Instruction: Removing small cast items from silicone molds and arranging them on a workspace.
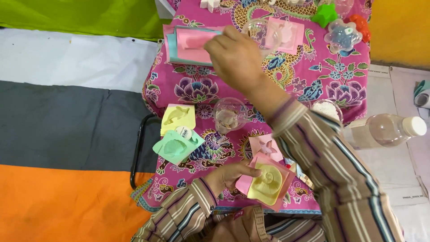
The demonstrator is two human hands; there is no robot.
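Observation:
My right hand (235, 58) reaches far across the table and grips a clear plastic cup (264, 33) above a stack of pink and blue mould sheets (188, 45). My left hand (230, 175) rests near the table's front edge, fingers on a pink mould (266, 181) with a pale yellow spiral-shell cast in it. Just beyond it lies a small pink mould (265, 147). A second clear cup (229, 115) with pale material inside stands in the middle of the pink floral cloth (309, 85).
A yellow fish-shaped mould (178, 117) and a green mould (177, 147) lie at the left. A cup of white powder (327, 110) and a clear bottle (385, 130) lying on its side are at the right. Coloured star and flower moulds (342, 36) sit at the back.

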